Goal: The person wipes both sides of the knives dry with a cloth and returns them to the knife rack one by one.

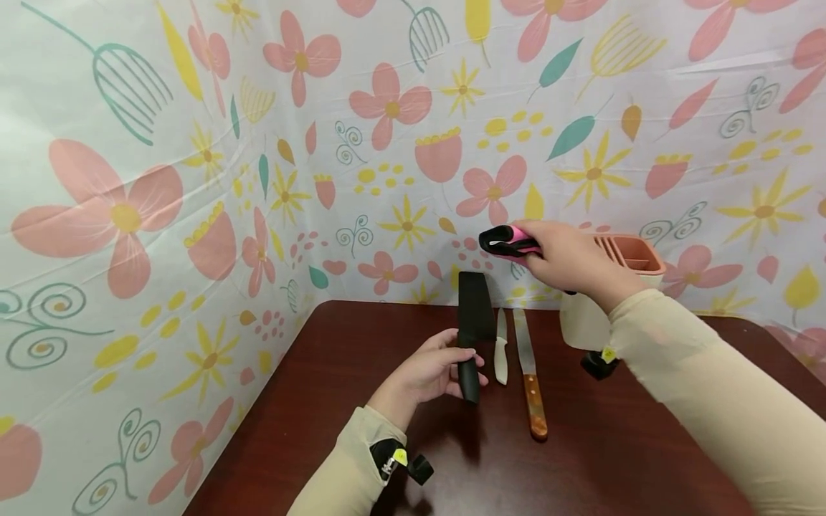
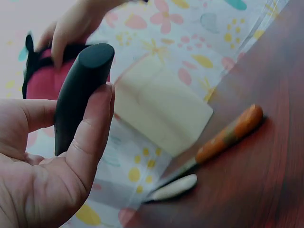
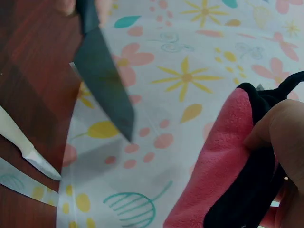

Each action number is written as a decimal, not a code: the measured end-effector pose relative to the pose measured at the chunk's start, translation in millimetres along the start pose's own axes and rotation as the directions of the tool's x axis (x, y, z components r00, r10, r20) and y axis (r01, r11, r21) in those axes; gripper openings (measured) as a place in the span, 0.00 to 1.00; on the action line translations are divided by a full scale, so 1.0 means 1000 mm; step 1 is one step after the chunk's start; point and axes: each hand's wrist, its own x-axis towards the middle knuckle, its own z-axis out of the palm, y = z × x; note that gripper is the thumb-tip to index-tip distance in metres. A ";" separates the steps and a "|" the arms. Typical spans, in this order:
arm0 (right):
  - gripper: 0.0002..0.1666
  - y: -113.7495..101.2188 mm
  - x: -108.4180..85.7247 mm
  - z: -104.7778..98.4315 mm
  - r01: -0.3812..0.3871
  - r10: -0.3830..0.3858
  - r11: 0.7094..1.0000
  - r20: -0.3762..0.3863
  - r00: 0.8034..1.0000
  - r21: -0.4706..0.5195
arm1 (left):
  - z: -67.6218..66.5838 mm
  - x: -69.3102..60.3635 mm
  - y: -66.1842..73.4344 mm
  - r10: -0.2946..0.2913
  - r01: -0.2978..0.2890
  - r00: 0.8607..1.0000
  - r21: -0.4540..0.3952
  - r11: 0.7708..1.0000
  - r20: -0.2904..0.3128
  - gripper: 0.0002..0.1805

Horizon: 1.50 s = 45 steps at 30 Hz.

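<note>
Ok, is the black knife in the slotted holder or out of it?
Out: the left hand holds the black knife by its handle, blade clear of the slotted holder.

One black knife (image 1: 475, 308), one white-handled knife (image 1: 501, 360) and one wooden-handled knife (image 1: 531, 387) are making three knives in all. One pink-and-black cloth (image 3: 216, 152) and one cream container (image 1: 583, 322) with an orange top are showing. One left hand (image 1: 431, 369) and one right hand (image 1: 563, 254) are making two hands. Two beige sleeves (image 1: 703, 387), two black wrist devices (image 1: 421, 470) and one table (image 1: 303, 430) are also appearing.
</note>
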 end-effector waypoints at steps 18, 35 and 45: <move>0.17 0.000 0.018 0.063 0.028 -0.036 0.996 -0.096 0.995 -0.085 | 0.027 -0.010 0.012 0.057 -0.058 0.998 0.026 0.998 0.027 0.25; 0.26 -0.009 0.006 0.074 0.044 -0.046 0.999 -0.163 0.985 -0.018 | 0.030 -0.013 0.016 0.076 -0.079 0.996 0.074 0.994 0.054 0.25; 0.22 -0.022 -0.012 0.078 0.070 -0.074 0.997 -0.150 0.986 -0.033 | 0.028 -0.014 0.014 0.078 -0.081 0.996 0.067 0.994 0.039 0.24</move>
